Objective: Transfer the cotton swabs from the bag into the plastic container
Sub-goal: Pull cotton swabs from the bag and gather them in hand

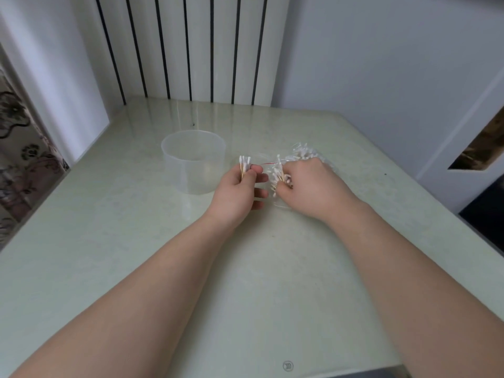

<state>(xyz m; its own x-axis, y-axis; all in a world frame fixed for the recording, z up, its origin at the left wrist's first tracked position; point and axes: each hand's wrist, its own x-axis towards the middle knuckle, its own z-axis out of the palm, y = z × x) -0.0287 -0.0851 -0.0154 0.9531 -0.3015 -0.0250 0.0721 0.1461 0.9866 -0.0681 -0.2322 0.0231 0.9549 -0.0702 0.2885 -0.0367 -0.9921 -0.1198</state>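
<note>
Forearms are reaching in from six o'clock across a pale green table [109, 241], both bare and both lying low over its top. Just past the middle of the table the left hand [237, 192] is pinching a small bunch of swabs [243, 166] between thumb and forefinger. The bunch is standing upright with its white tips pointing to twelve o'clock, and the other fingers are curling loosely toward three o'clock and touching nothing. Close beside it at three o'clock the right hand [313, 184] is pressing down on a clear bag [305, 155]. Its fingers are curling over the bag and gripping it, and loose swabs [281, 173] are bunching at the thumb. More white tips are showing inside the bag at twelve o'clock from the knuckles. At ten o'clock from the left hand a round see-through container [191, 165] is standing upright on the table, open at the top, just beside the held bunch. Farther off at twelve o'clock a white radiator [191, 50] is standing against the wall, and a patterned curtain [16, 159] is hanging at nine o'clock.
</note>
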